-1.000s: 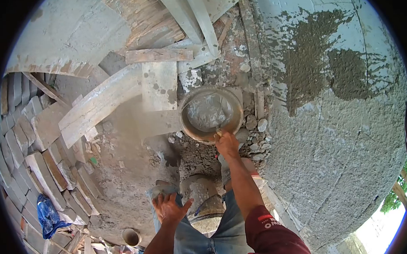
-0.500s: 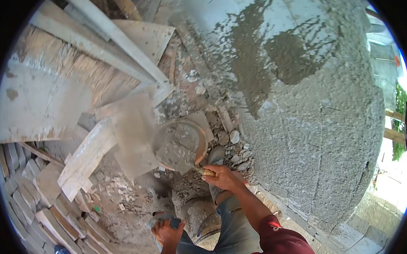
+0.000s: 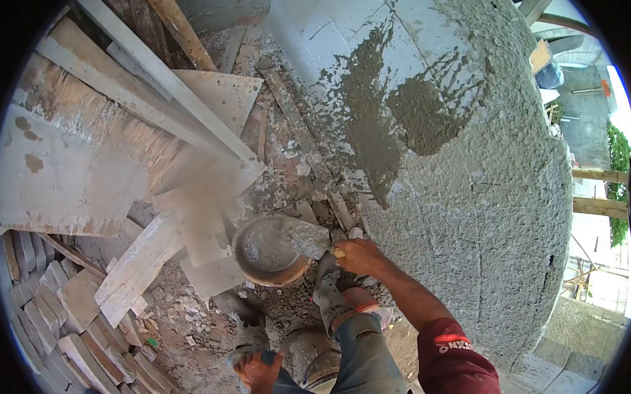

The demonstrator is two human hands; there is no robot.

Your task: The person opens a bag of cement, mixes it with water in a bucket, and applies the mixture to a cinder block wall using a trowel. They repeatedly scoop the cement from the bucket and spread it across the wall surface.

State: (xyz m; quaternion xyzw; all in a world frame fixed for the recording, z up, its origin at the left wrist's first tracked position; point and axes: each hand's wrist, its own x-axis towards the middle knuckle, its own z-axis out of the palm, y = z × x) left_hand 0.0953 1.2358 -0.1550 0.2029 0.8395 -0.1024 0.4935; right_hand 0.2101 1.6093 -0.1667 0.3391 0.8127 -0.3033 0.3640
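My right hand [image 3: 359, 256] is closed around the handle of a trowel [image 3: 306, 239]. Grey wet mortar covers the trowel's blade, which lies over the right side of a round basin [image 3: 280, 276] with mortar in it. On my left knee rests my left hand [image 3: 258, 371], fingers apart and holding nothing. Beyond the basin, dark wet mortar patches [image 3: 424, 117] cling to a pale panelled wall surface [image 3: 317, 40]. Rough grey mortar [image 3: 469, 212] coats the wall to the right.
Stacked bricks [image 3: 85, 358] lie at the lower left. Boards [image 3: 137, 266] and long planks [image 3: 165, 84] spread over the left side. Rubble surrounds the basin. Between my legs stands a mortar-stained bucket [image 3: 310, 353]. Wooden beams [image 3: 597, 206] show at the far right.
My right hand and the trowel have moved right, so the blade no longer covers the basin's middle. The camera view has shifted. My left hand remains on the knee.
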